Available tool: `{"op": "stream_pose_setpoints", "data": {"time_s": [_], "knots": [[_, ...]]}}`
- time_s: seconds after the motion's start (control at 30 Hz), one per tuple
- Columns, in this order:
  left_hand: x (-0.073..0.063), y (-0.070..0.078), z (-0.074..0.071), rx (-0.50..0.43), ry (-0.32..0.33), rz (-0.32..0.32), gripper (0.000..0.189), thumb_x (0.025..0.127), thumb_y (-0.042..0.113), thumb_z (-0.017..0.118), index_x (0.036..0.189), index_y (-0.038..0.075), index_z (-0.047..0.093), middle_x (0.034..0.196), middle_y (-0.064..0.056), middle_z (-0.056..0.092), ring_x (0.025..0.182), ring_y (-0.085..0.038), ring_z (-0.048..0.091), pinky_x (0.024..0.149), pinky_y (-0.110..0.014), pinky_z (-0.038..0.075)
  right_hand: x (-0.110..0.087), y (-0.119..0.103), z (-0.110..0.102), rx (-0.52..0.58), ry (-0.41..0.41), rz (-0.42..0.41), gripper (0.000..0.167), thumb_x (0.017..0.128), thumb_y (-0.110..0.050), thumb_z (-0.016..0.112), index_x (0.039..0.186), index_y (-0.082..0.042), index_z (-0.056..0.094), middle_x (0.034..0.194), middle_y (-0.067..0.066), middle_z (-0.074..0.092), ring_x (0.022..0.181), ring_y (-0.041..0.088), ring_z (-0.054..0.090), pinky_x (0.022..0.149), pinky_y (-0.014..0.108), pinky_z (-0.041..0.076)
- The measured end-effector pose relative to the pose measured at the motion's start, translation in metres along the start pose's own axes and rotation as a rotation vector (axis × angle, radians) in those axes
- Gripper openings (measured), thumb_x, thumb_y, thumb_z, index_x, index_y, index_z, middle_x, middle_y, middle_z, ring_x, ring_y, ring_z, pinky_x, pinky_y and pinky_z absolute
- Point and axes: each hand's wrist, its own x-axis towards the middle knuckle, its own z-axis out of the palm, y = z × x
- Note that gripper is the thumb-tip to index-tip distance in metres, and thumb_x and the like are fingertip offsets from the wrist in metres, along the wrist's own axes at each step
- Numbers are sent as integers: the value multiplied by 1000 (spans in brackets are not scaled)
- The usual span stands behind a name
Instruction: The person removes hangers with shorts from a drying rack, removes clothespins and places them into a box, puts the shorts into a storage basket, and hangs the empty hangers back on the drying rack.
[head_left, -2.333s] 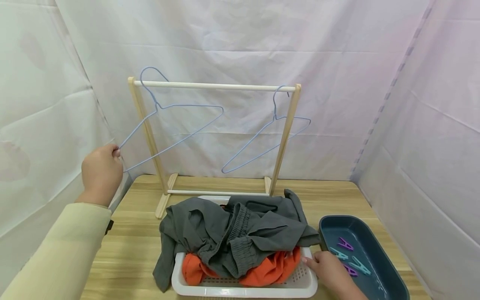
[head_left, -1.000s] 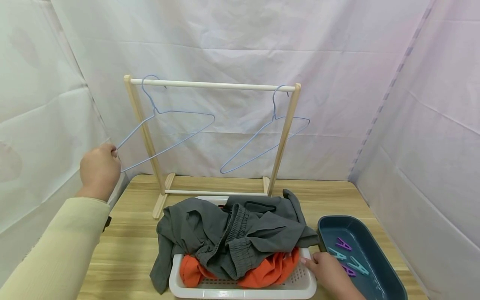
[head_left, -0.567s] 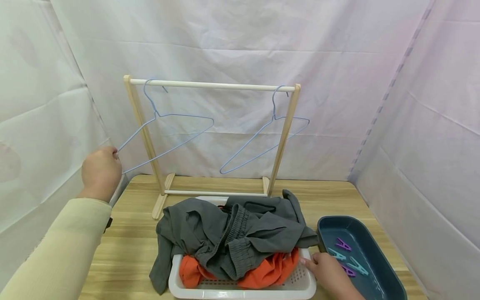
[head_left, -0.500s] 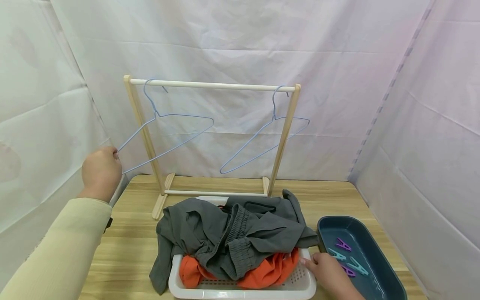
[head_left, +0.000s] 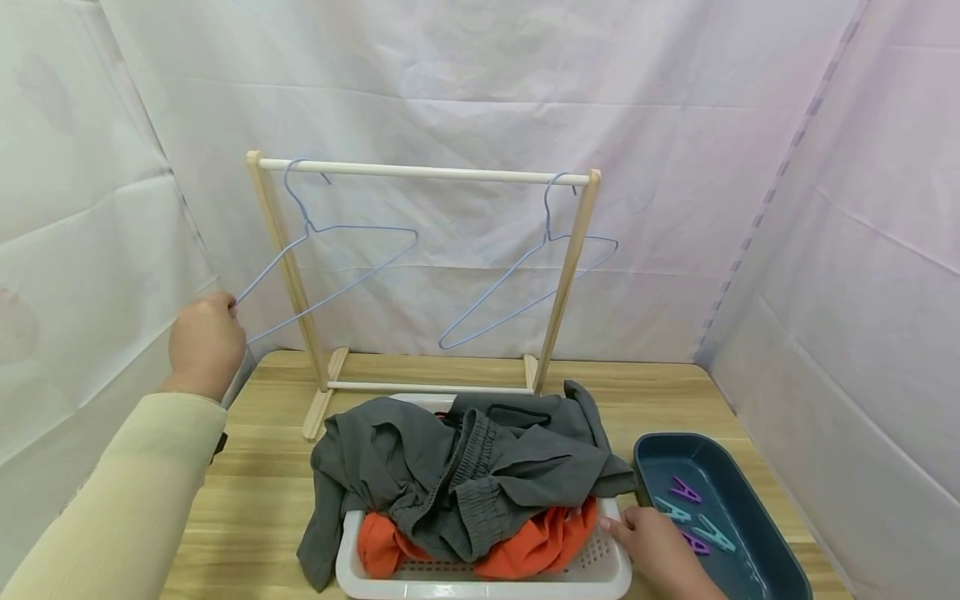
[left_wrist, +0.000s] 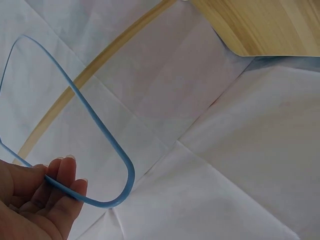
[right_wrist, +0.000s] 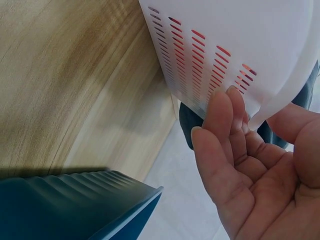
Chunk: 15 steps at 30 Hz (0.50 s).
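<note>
My left hand pinches the left corner of a blue wire clothes hanger. In the left wrist view the thumb and fingers close on the wire just short of its rounded end. The hanger's hook lies over the top rod of a small wooden rack, near the left post. My right hand grips the right rim of a white slotted basket, its thumb over the edge and its fingers against the outer wall. A crumpled dark grey garment and an orange one fill the basket.
A second blue hanger hangs on the rod beside the right post. To the right stands a dark blue tray holding several purple and teal clips. White cloth walls enclose the wooden table.
The left hanger's hook has come down from above the rod onto it, and the hanger's far right end has moved slightly left. My right hand stays at the basket rim.
</note>
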Motion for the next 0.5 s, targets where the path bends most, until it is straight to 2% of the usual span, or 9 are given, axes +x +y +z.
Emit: {"op": "stream_pose_setpoints", "data": {"time_s": [0.23,0.5], "knots": [[-1,-1,2,-9,36,8,32,98,0,35,119,-16,53,112,-40,55,100,-56,54,79,-63,46,-1,0,0,-4,8,-2,28,93,-30,62,78,-6,63,63,3,46,59,16,46,56,27,37],[-2,-4,3,-9,39,24,31,97,-1,36,119,-15,52,113,-39,54,100,-55,54,78,-63,47,-1,-1,0,-5,12,-6,28,93,-29,62,77,-6,62,64,3,48,59,16,47,56,28,37]]}}
